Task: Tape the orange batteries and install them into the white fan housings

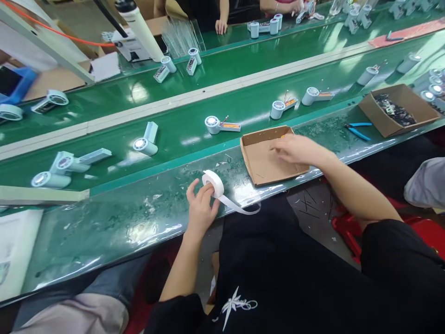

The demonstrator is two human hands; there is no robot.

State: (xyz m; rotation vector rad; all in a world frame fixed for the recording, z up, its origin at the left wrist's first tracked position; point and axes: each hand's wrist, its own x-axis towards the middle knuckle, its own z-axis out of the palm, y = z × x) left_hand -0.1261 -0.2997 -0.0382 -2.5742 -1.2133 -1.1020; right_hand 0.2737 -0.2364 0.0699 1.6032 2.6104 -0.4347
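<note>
White tape roll [213, 182] stands on edge near the front edge of the green tabletop [114, 218], with a loose strip of tape trailing off it toward the person and curling over that edge. The left hand [200, 207] touches the roll from the near side, fingers spread against it rather than closed around it. The right hand [295, 148] is well apart from the left, hovering palm down with loosely open fingers over a shallow cardboard tray [267, 157] that lies just beside the roll along the same front edge; whether it holds anything cannot be told.

Small scraps and flecks litter the tabletop around the roll. Farther along the front edge lie blue-handled pliers [358, 130] and a deeper cardboard box [396, 109] with dark parts inside. Behind the tray and roll runs a green conveyor belt [187, 125] carrying pale handheld fan bodies [217, 124], some with wires showing, spaced along its length. Across the far belt, another person's hand [221, 25] rests at the far edge, beside more fan parts.
</note>
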